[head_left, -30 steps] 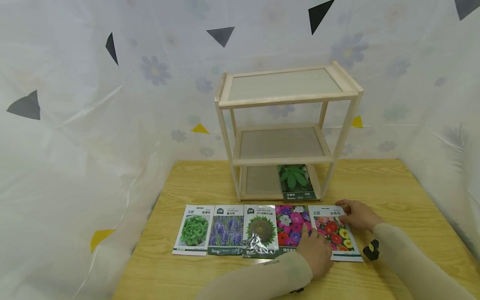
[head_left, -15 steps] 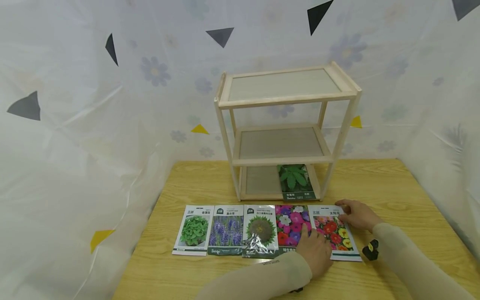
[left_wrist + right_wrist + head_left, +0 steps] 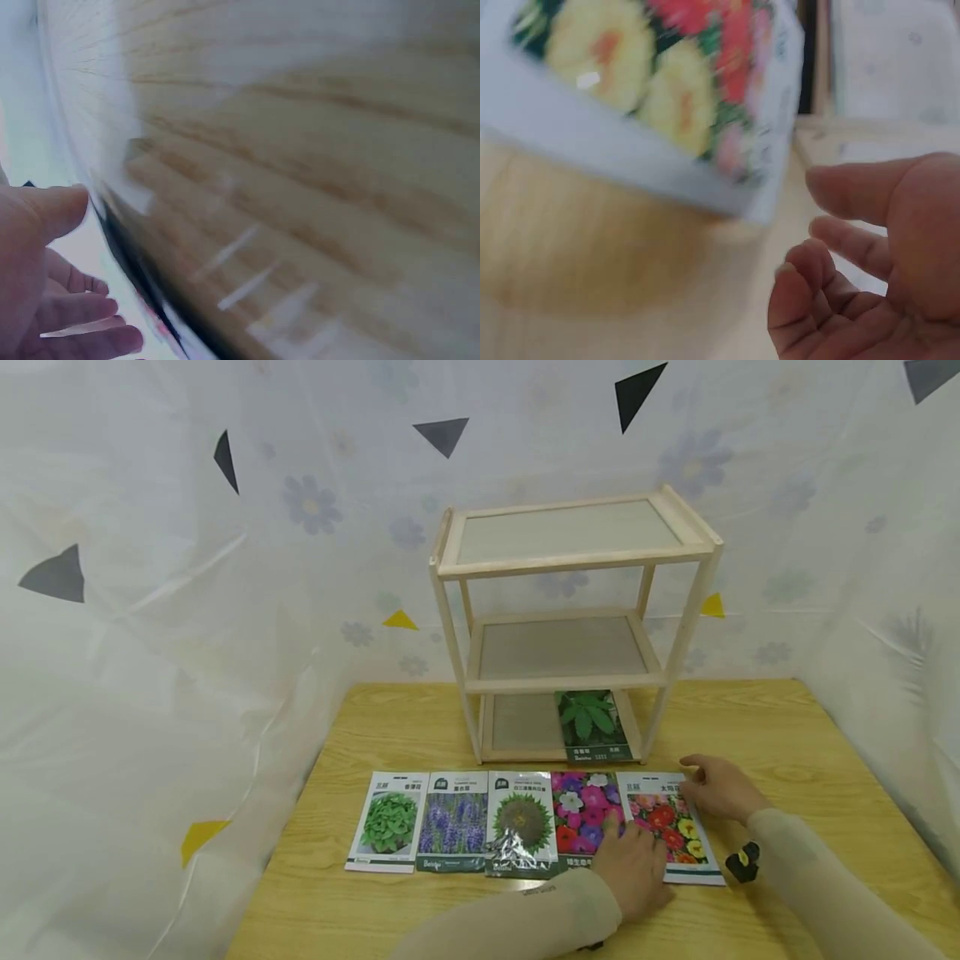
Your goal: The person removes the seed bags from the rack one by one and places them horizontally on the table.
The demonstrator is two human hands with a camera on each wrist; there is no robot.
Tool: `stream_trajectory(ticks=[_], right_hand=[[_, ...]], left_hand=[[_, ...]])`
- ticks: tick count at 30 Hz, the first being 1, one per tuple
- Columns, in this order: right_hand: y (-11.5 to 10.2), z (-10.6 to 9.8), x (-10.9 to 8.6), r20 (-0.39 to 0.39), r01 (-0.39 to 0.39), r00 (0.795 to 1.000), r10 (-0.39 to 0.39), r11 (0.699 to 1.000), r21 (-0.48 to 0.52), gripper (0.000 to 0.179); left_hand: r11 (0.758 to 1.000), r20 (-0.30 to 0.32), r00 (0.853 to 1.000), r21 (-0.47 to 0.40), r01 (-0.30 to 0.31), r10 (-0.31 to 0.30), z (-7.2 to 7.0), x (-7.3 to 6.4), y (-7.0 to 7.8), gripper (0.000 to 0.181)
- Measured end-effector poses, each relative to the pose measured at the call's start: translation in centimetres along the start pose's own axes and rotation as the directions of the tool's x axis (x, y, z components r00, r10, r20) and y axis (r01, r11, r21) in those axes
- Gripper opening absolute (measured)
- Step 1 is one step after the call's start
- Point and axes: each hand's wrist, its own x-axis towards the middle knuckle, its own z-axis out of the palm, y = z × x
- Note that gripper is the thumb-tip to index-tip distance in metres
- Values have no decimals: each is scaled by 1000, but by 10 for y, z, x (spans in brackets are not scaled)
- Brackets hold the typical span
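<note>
A row of seed packets lies on the wooden table. At its right end is a white packet with red and yellow flowers; beside it lies a packet with pink and purple flowers. My left hand, fingers extended, rests over the lower edges of these two, hiding part of each. In the left wrist view the left hand has its thumb apart from loose fingers. My right hand is at the right edge of the end packet. The right wrist view shows the right hand loosely bent, holding nothing, apart from the packet.
Further left in the row are a sunflower packet, a lavender packet and a green-leaf packet. Behind stands a three-tier wooden shelf; another leaf packet lies on its bottom tier. Patterned sheeting surrounds the table.
My right hand has shifted slightly right, away from the end packet's edge. The left hand has barely moved, and the packets lie as before.
</note>
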Motion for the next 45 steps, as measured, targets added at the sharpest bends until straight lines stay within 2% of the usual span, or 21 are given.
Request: stream_trajectory(ticks=[3, 6, 11, 13, 17, 20, 22, 26, 29, 33, 36, 40, 45], right_hand=[[-19, -5, -2, -49, 63, 997, -63, 998, -1, 41], [-43, -7, -2, -44, 139, 990, -138, 990, 28, 36], [-73, 1, 6, -45, 218, 975, -216, 975, 35, 36], [-82, 6, 12, -64, 225, 973, -223, 974, 23, 38], [-99, 17, 28, -92, 213, 972, -216, 976, -35, 44], [-109, 25, 44, -103, 192, 974, -201, 977, -97, 49], [-112, 29, 55, -106, 177, 976, -189, 977, -117, 53], [-116, 34, 78, -119, 132, 982, -145, 985, -113, 59], [-118, 35, 92, -120, 83, 988, -96, 991, -109, 63], [-119, 37, 107, -104, -2, 995, -12, 992, -127, 68], [-117, 39, 115, -89, -36, 996, 20, 983, -183, 72], [-112, 40, 122, -70, -61, 997, 45, 969, -241, 75], [-102, 40, 128, -27, -72, 997, 67, 952, -298, 74]], left_hand=[[1000, -77, 997, -15, -13, 11, -7, -4, -8, 65], [1000, -151, 988, -3, 11, -12, -17, -5, -22, 65], [995, -261, 962, 35, 92, -80, -28, -4, -58, 57], [992, -280, 954, 32, 125, -111, -29, -2, -74, 53], [979, -230, 955, 34, 202, -189, -27, 7, -107, 56], [964, -140, 954, -12, 265, -264, -27, 17, -128, 63], [944, -88, 942, -93, 316, -324, -26, 24, -140, 66], [877, 25, 909, -255, 407, -415, -24, 37, -156, 67], [843, 89, 895, -307, 443, -437, -20, 45, -160, 67], [806, 137, 876, -348, 479, -462, -17, 54, -161, 63], [774, 168, 861, -381, 505, -479, -18, 58, -161, 60], [760, 196, 851, -384, 524, -487, -17, 62, -160, 60], [764, 205, 838, -345, 545, -505, -13, 66, -158, 61]])
